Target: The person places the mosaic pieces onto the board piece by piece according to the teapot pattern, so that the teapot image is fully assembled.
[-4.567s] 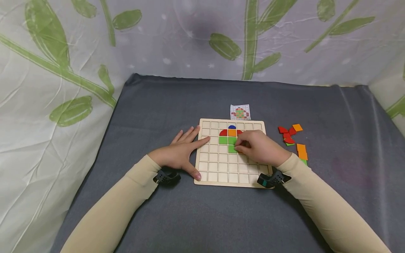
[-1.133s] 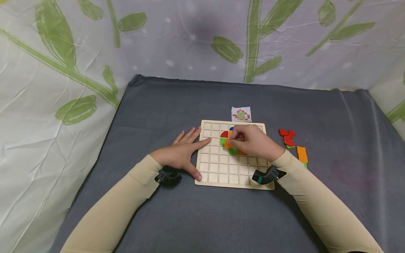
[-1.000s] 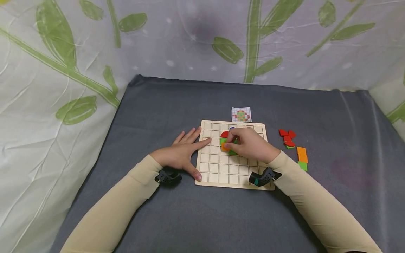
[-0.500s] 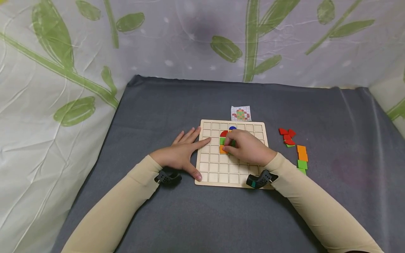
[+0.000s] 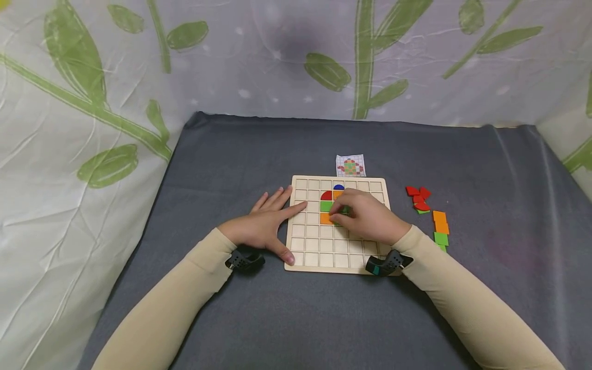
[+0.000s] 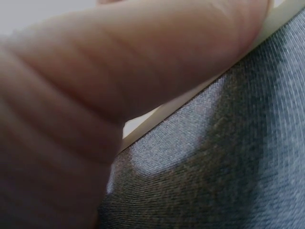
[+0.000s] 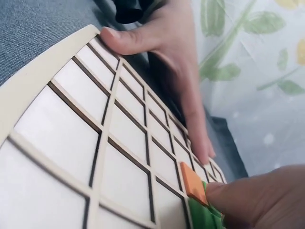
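Note:
My left hand (image 5: 259,226) lies with spread fingers over the left edge of a wooden grid board (image 5: 319,259), thumb near its front left corner. An orange square tile (image 5: 326,218) lies in a cell below a green square tile (image 5: 326,206). My right hand (image 5: 372,216) is over the board, thumb and index finger curled at the orange tile's right edge. In the right wrist view the thumb (image 7: 233,198) reaches that orange tile (image 7: 192,182), beside green; I cannot tell whether it is still pinched. A red quarter-round (image 5: 326,195), another orange square (image 5: 338,195) and a blue half-round (image 5: 339,187) sit above.
A small printed pattern card (image 5: 350,165) lies at the board's far edge. To the right are a loose cluster of red pieces (image 5: 418,199), orange tiles (image 5: 440,222) and green tiles (image 5: 441,239) on the grey cloth (image 5: 277,318). Leaf-patterned fabric (image 5: 259,67) hangs behind.
The loose orange tile beside the red cluster is gone from there. My right hand has brought an orange tile to the cell below the left green one, then shifted slightly right. The left hand has stayed put.

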Demonstrator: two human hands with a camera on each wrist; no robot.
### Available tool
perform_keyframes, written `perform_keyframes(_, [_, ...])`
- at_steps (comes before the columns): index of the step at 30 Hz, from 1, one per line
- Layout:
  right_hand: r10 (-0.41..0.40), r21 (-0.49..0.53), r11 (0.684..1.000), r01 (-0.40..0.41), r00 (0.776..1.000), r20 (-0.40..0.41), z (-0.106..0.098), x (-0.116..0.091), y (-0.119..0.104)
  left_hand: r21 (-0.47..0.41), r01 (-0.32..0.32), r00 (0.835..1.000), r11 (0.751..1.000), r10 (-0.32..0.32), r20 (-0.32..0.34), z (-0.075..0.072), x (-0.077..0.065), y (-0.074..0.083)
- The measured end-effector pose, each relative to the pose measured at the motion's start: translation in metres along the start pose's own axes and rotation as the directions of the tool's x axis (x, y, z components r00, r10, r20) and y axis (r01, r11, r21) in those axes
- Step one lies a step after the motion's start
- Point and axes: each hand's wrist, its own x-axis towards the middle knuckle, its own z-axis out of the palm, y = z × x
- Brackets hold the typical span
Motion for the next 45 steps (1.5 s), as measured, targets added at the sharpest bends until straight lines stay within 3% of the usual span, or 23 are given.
perform_keyframes(15, [0.179, 0.034, 0.984, -0.177, 0.983, -0.041, -0.036, -0.037, 0.025, -0.018, 0.001, 1.0, 1.0, -0.001, -0.012, 0.001, 0.0, -0.001])
perform_keyframes(23, [0.221, -0.034, 0.974, -0.224, 0.973, -0.063, -0.054, -0.058, 0.039, -0.013, 0.005, 1.0, 1.0, -0.006, -0.014, 0.001, -0.001, -0.002])
perform_keyframes(35, [0.346, -0.079, 0.931, -0.356, 0.932, -0.11, -0.09, -0.112, 0.067, 0.002, 0.012, 1.0, 1.0, -0.012, -0.003, 0.002, 0.002, -0.002])
perform_keyframes(40, [0.382, -0.119, 0.911, -0.394, 0.917, -0.11, -0.1, -0.122, 0.074, 0.008, 0.013, 1.0, 1.0, -0.013, -0.006, 0.002, 0.001, -0.002])
perform_keyframes(45, [0.434, -0.15, 0.887, -0.438, 0.899, -0.056, -0.101, -0.124, 0.08, 0.01, 0.014, 1.0, 1.0, -0.014, -0.01, 0.003, 0.002, -0.001])
